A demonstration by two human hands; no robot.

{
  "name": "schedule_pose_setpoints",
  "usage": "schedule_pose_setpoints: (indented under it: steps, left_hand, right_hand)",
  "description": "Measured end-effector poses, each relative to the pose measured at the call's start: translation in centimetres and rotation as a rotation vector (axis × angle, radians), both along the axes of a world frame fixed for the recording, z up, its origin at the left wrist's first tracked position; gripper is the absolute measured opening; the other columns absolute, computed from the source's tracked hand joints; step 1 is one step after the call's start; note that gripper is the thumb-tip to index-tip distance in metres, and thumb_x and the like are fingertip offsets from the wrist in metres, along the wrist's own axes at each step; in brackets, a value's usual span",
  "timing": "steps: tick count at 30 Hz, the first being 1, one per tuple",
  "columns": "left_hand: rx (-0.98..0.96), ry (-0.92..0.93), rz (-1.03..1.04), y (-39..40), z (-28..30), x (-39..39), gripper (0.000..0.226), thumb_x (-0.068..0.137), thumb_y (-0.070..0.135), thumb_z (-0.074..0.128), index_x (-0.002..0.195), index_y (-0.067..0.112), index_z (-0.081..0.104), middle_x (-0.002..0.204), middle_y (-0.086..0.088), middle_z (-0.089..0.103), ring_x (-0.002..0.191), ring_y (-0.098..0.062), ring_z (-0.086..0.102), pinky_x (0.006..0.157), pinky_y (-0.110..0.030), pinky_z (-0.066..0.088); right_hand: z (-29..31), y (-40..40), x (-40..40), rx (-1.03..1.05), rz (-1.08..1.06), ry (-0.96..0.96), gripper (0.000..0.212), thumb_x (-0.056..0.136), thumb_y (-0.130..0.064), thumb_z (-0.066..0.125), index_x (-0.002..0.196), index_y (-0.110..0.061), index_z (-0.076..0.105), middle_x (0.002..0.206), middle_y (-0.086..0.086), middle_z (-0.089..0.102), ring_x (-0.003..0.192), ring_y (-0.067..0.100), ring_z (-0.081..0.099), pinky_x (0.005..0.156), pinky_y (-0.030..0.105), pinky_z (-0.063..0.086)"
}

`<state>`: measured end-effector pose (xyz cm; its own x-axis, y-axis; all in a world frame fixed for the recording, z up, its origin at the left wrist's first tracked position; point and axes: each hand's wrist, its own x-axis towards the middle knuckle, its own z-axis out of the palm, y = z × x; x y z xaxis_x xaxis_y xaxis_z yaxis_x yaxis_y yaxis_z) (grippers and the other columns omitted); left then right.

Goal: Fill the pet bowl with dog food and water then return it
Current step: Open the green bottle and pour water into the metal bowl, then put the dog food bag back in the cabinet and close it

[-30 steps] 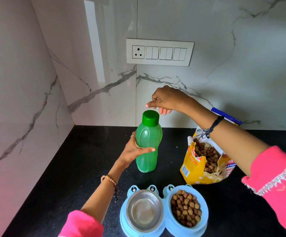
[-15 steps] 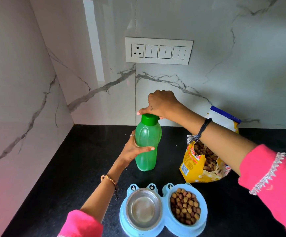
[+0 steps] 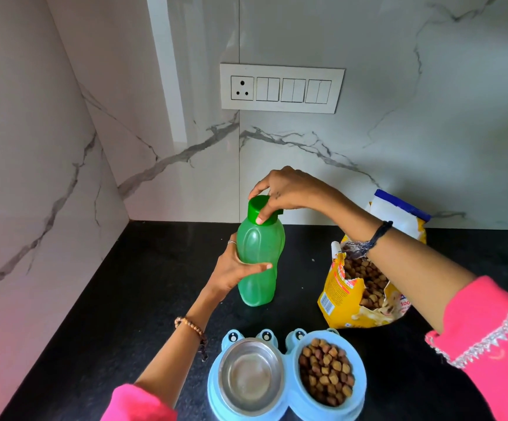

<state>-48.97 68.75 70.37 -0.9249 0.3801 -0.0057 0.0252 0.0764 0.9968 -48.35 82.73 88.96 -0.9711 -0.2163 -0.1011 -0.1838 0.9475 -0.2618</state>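
Note:
A green water bottle stands upright on the black counter. My left hand is wrapped around its middle. My right hand pinches its dark green cap from above. In front sits a light blue double pet bowl. Its left steel cup holds no kibble, and whether there is water in it I cannot tell. Its right cup holds brown kibble. A torn-open yellow dog food bag stands to the right, partly hidden by my right forearm.
Marble walls meet in a corner at the back left. A white socket and switch panel is on the back wall above the bottle. The counter's left edge runs along the side wall.
My right hand came down from above the bottle and closed its fingers on the cap. My left hand kept its hold on the bottle's body.

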Motion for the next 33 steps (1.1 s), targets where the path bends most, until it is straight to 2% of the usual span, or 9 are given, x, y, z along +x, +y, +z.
schedule_pose_setpoints:
  steps: [6,12,14,17,21,23,25,29,33]
  left_hand:
    - [-0.015,-0.026,0.027,0.4,0.2,0.4,0.094,0.045,0.036,0.084,0.125,0.023,0.036,0.119,0.004,0.056,0.108,-0.011,0.058,0.087,-0.027,0.052]
    - [-0.052,-0.053,0.114,1.0,0.3,2.3,0.084,0.067,0.014,0.081,0.132,0.013,0.028,0.13,-0.008,0.05,0.116,-0.018,0.054,0.096,-0.034,0.049]
    - [-0.091,0.029,0.275,1.6,0.2,4.2,0.084,0.072,0.009,0.078,0.138,0.008,0.025,0.132,-0.004,0.043,0.121,-0.017,0.047,0.102,-0.03,0.041]
    - [-0.21,0.183,0.497,2.8,0.2,7.9,0.076,0.076,0.015,0.075,0.138,0.01,0.032,0.126,0.004,0.038,0.115,-0.008,0.041,0.097,-0.02,0.035]
    - [-0.25,0.174,0.393,6.2,-0.2,11.6,0.053,0.08,0.021,0.07,0.127,0.015,0.045,0.122,0.002,0.051,0.117,-0.014,0.049,0.096,-0.028,0.042]
    - [-0.3,0.123,0.262,8.0,-0.5,12.6,0.051,0.081,0.024,0.069,0.126,0.016,0.047,0.128,0.001,0.052,0.121,-0.012,0.046,0.092,-0.015,0.039]
    - [-0.35,0.111,0.16,9.8,-0.9,13.1,0.054,0.081,0.027,0.069,0.128,0.017,0.046,0.133,0.0,0.05,0.125,-0.012,0.043,0.092,-0.012,0.034]
    - [-0.454,0.088,0.039,12.9,-1.4,13.2,0.068,0.078,0.029,0.072,0.135,0.013,0.039,0.139,-0.005,0.044,0.13,-0.014,0.039,0.097,-0.015,0.027]
    - [-0.512,0.087,-0.004,15.3,-1.6,13.1,0.077,0.075,0.017,0.076,0.137,0.004,0.033,0.138,-0.012,0.043,0.126,-0.016,0.04,0.085,-0.006,0.025]
  right_hand:
    - [-1.4,0.9,0.7,0.024,-0.01,0.071,0.058,0.076,-0.043,0.072,0.13,-0.036,0.051,0.132,0.001,0.056,0.119,0.023,0.052,0.09,0.034,0.041]
    - [-4.7,1.7,3.0,-0.198,-0.017,0.236,0.06,0.086,-0.032,0.064,0.139,-0.025,0.039,0.136,0.002,0.043,0.123,0.02,0.046,0.095,0.037,0.043]
    - [-5.9,2.6,4.7,-0.354,-0.038,0.412,0.05,0.087,-0.026,0.064,0.133,-0.02,0.048,0.132,0.001,0.048,0.119,0.017,0.05,0.094,0.037,0.045]
    - [-7.6,4.5,7.8,-0.555,-0.096,0.557,0.031,0.087,-0.019,0.064,0.117,-0.018,0.062,0.116,-0.002,0.06,0.104,0.009,0.057,0.088,0.027,0.048]
    - [-9.7,8.2,12.8,-0.753,-0.207,0.472,0.014,0.089,-0.02,0.062,0.101,-0.019,0.068,0.095,-0.01,0.068,0.088,-0.004,0.062,0.078,0.007,0.046]
    - [-10.9,10.2,15.0,-0.78,-0.248,0.476,0.009,0.089,-0.024,0.062,0.093,-0.021,0.069,0.087,-0.017,0.066,0.085,-0.011,0.061,0.073,0.004,0.046]
    - [-12.3,12.3,16.8,-0.788,-0.302,0.496,0.012,0.088,-0.03,0.061,0.087,-0.021,0.068,0.079,-0.018,0.066,0.08,-0.011,0.062,0.069,0.011,0.052]
    - [-15.8,16.1,18.8,-0.858,-0.419,0.512,0.037,0.083,-0.052,0.056,0.075,-0.018,0.066,0.063,-0.01,0.067,0.063,0.005,0.066,0.059,0.041,0.057]
    - [-19.9,19.6,20.1,-0.856,-0.519,0.508,0.021,0.081,-0.049,0.056,0.074,-0.03,0.056,0.063,-0.009,0.063,0.061,0.011,0.063,0.056,0.044,0.054]
